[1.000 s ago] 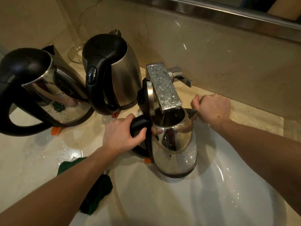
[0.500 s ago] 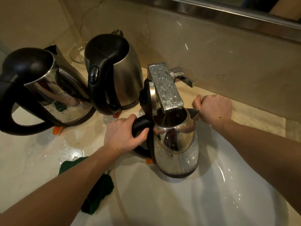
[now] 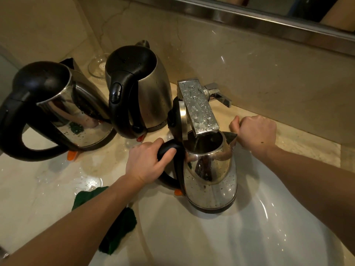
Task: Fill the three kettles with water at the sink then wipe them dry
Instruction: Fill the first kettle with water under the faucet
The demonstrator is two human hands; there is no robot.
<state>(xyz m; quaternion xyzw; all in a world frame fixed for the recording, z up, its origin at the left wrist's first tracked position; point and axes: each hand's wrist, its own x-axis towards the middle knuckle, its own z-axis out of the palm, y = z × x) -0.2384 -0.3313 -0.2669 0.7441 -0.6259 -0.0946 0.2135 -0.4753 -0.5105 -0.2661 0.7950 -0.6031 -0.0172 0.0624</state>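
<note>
You've got no readable text, labels, brands, numbers or signs in this view. I checked the three kettles: open kettle [image 3: 210,169] at centre, closed kettle [image 3: 146,89] at 11 o'clock and big kettle [image 3: 63,110] at 9 o'clock all show bare steel and black plastic. The faucet [image 3: 197,106] at 12 o'clock carries only water drops.

A wet marble counter [image 3: 28,189] bears two kettles [image 3: 57,104] [image 3: 142,89] and a green cloth [image 3: 115,233].
</note>
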